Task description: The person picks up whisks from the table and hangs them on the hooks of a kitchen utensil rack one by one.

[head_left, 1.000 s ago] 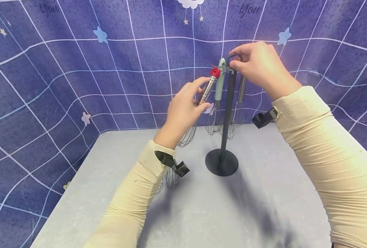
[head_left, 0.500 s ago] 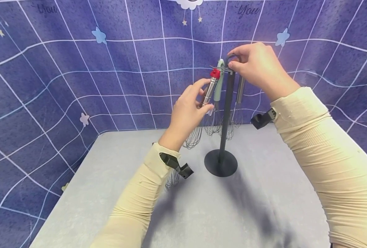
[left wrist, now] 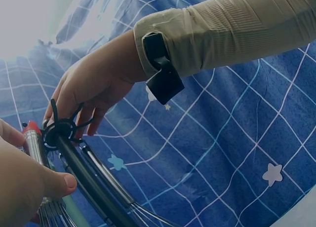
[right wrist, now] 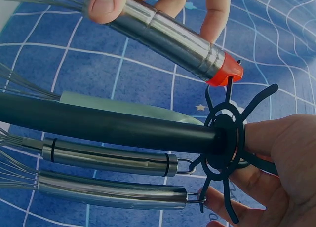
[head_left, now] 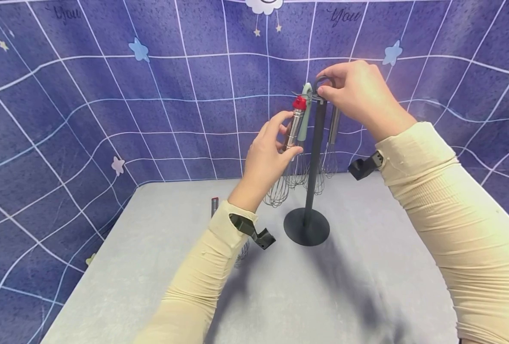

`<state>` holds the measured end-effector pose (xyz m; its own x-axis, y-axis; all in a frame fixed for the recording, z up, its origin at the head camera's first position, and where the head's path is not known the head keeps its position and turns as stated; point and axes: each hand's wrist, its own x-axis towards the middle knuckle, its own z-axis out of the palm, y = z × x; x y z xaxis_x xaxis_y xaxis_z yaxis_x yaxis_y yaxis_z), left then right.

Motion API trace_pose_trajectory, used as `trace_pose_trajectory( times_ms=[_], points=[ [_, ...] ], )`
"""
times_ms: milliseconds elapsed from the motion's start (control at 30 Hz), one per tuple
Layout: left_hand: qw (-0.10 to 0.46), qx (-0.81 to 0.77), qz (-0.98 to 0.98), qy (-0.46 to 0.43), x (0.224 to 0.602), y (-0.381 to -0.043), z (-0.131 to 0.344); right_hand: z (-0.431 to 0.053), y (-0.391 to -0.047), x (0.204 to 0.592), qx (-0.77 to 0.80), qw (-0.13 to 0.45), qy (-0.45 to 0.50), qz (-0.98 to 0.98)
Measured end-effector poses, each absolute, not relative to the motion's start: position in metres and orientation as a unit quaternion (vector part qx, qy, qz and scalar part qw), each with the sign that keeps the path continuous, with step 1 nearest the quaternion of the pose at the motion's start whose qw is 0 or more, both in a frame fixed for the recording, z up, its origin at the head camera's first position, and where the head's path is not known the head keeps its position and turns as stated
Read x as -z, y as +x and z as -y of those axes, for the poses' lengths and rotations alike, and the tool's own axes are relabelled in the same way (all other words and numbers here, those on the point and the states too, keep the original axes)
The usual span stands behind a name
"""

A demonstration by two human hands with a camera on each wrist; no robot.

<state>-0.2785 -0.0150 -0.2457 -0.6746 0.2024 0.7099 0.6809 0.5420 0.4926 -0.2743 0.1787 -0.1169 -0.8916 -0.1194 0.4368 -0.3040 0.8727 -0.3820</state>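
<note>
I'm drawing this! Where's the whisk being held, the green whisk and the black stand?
Held whisk (right wrist: 165, 34), right wrist view: metal handle.
Green whisk (right wrist: 116, 104), right wrist view: green handle.
Black stand (head_left: 316, 148), head view: upright pole.

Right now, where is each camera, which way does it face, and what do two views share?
Head: on the head, forward and down at the black stand; left hand, right hand, both sleeves.
Left wrist: on that wrist, toward the stand's top; both hands, right sleeve.
Right wrist: on that wrist, toward the stand and whisks; both hands, partly.
Both wrist views show the red-tipped whisk.
</note>
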Motion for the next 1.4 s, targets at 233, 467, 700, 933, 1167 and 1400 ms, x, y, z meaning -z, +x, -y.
trace_pose_trajectory(
  times_ms=[233,467,700,933,1167,1400],
  points=[
    [0.309,0.415,0.810,-0.275,0.251,-0.282,0.008,-0.179,-0.274,0.117,-0.226,0.206,0.112,0.946],
    [0.283,0.441,0.812,-0.258,0.254,-0.284,0.003,-0.179,-0.274,0.117,-0.223,0.207,0.113,0.946],
    [0.281,0.456,0.804,-0.258,0.257,-0.285,0.000,-0.178,-0.273,0.117,-0.223,0.209,0.113,0.945],
    [0.287,0.462,0.799,-0.257,0.259,-0.285,-0.003,-0.178,-0.273,0.117,-0.224,0.209,0.114,0.945],
    [0.295,0.462,0.797,-0.252,0.262,-0.287,-0.004,-0.178,-0.273,0.118,-0.224,0.211,0.115,0.945],
    [0.301,0.463,0.795,-0.252,0.264,-0.290,-0.006,-0.178,-0.273,0.118,-0.222,0.211,0.114,0.945]
  ],
)
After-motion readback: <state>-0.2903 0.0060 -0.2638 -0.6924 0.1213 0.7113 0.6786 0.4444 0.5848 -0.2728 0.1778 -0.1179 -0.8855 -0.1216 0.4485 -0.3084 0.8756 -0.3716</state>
